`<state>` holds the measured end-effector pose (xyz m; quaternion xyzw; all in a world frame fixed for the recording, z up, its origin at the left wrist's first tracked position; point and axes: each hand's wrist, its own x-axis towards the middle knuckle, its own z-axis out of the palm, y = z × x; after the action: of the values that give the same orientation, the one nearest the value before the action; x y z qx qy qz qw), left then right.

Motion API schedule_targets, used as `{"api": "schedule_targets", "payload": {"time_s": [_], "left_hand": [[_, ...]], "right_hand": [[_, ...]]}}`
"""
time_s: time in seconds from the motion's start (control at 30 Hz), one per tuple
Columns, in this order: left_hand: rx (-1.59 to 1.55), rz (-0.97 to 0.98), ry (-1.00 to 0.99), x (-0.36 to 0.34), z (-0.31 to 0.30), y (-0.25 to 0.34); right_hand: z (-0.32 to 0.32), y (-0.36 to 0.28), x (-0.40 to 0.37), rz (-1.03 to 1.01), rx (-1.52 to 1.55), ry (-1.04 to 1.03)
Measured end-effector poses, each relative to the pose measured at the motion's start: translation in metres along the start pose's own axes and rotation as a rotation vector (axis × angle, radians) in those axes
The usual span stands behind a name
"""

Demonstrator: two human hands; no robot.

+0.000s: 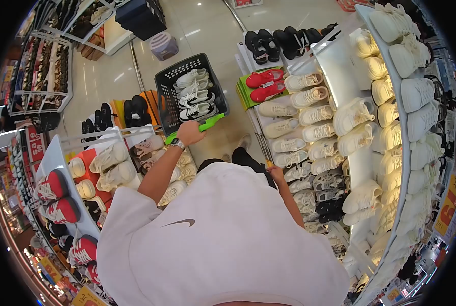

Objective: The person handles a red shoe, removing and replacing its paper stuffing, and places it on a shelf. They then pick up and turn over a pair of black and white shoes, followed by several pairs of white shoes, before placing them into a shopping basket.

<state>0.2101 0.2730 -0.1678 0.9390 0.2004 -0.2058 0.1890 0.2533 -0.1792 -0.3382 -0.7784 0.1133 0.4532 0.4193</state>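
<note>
My left hand [189, 133], with a watch at the wrist, is closed around the bright green handle [211, 122] of a dark grey shopping basket [163, 94]. Inside the basket lie several white sneakers [191, 78] and black-and-white sneakers [197, 110], side by side. Low at my right side, my right hand [276, 174] is beside the shelf of pale shoes. Its fingers look curled, with a small yellowish thing [269, 163] at them that is too small to name.
Shelves of white shoes [317, 132] run along my right, with red shoes [266, 92] on a green box. To my left stands a rack with white sneakers [111, 166] and red sneakers [60, 209]. A round stool [163, 46] stands on the tiled floor [207, 30] beyond the basket.
</note>
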Motion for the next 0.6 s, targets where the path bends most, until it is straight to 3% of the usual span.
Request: {"api": "schedule_targets", "payload": {"time_s": [0.27,0.47,0.6], "left_hand": [[-0.079,-0.004,-0.002,0.003,0.005,-0.002],[-0.15,-0.016,-0.163,0.006,-0.012,0.002],[-0.412,-0.004,-0.318,0.015,-0.011,-0.009]], "right_hand": [[-0.016,-0.031,0.017,0.087,0.055,-0.07],[-0.012,-0.055,0.012,0.089,0.166,0.034],[0.011,-0.073,-0.008,0.096,0.094,0.147]]}}
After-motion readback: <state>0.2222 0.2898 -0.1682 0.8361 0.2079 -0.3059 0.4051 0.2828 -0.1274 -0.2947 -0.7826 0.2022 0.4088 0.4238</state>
